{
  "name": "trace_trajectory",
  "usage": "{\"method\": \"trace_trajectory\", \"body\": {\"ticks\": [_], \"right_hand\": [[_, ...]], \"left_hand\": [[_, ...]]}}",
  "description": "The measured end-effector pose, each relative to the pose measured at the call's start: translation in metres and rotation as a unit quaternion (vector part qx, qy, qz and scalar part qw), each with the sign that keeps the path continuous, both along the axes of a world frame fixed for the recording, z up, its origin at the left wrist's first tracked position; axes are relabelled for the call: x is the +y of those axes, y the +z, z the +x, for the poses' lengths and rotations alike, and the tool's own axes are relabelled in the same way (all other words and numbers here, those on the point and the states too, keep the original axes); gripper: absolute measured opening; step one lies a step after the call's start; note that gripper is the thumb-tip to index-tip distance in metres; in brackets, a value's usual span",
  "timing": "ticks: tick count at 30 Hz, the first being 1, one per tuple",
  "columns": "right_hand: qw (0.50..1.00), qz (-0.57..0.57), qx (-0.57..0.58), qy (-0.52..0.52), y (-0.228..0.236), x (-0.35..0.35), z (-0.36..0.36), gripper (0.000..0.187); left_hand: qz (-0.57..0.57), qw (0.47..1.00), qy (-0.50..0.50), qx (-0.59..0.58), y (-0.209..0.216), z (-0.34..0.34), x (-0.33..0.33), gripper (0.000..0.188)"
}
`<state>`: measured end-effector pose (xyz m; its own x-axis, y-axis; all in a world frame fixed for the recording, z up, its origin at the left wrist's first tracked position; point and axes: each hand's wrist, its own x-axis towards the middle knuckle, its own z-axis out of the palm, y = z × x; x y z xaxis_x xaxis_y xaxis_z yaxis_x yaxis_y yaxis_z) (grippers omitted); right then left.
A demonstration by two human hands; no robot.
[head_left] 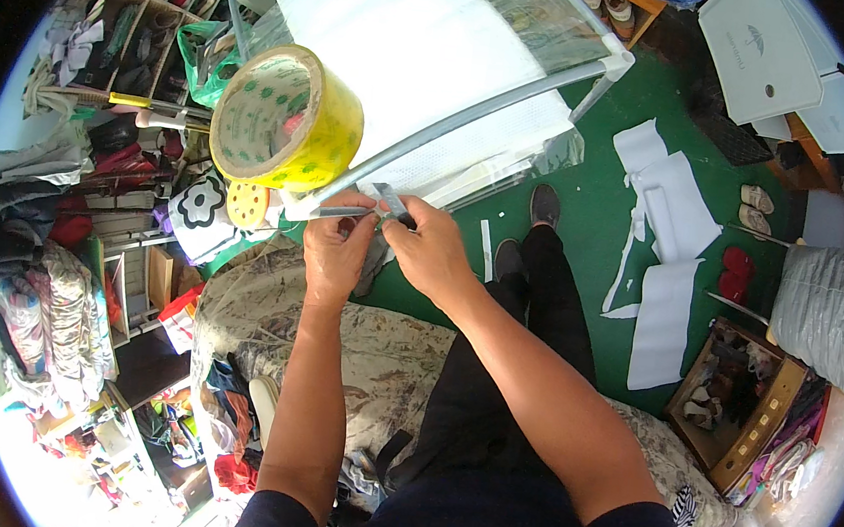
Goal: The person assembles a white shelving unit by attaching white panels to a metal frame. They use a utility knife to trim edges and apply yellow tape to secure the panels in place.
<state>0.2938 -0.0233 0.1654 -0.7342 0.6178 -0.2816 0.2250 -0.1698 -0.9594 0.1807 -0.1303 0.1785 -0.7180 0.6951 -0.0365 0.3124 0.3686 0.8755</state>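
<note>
My left hand (331,251) is closed, its thumb and fingers pinched near the corner of a grey tube frame (476,108). What it pinches is too small to tell. Beside it, almost touching, my right hand (431,252) grips a flat grey strip-like tool (386,196) with a dark part near the thumb. Its exact kind is unclear. Just beyond my left hand is a big roll of yellow packing tape (339,121), its cardboard core facing left. White sheeting (391,40) and clear plastic (539,13) cover the frame.
White cut sheet pieces (663,315) lie on the green floor (558,316) to the right. A camouflage cloth (374,350) spreads beneath my arms. Cluttered shelves (131,27) line the left. A wooden drawer (735,411) and white boxes (767,53) stand on the right.
</note>
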Motion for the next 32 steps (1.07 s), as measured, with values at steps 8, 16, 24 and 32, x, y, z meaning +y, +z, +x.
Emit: {"method": "trace_trajectory", "body": {"ticks": [8,16,24,32], "right_hand": [[0.991,-0.127,0.046,0.021,-0.005,0.009,-0.008,0.035],[0.982,-0.176,0.035,0.059,0.007,0.014,-0.006,0.039],[0.998,-0.063,-0.014,0.022,-0.001,0.019,0.015,0.040],[0.975,0.171,-0.116,0.077,0.008,0.019,0.020,0.031]], "left_hand": [[0.044,0.998,0.001,0.043,-0.004,0.007,0.004,0.018],[0.095,0.995,0.027,0.013,-0.028,0.002,-0.002,0.026],[0.066,0.995,0.080,0.013,-0.018,0.031,0.014,0.028],[0.135,0.955,0.205,-0.168,-0.047,0.041,0.007,0.033]]}}
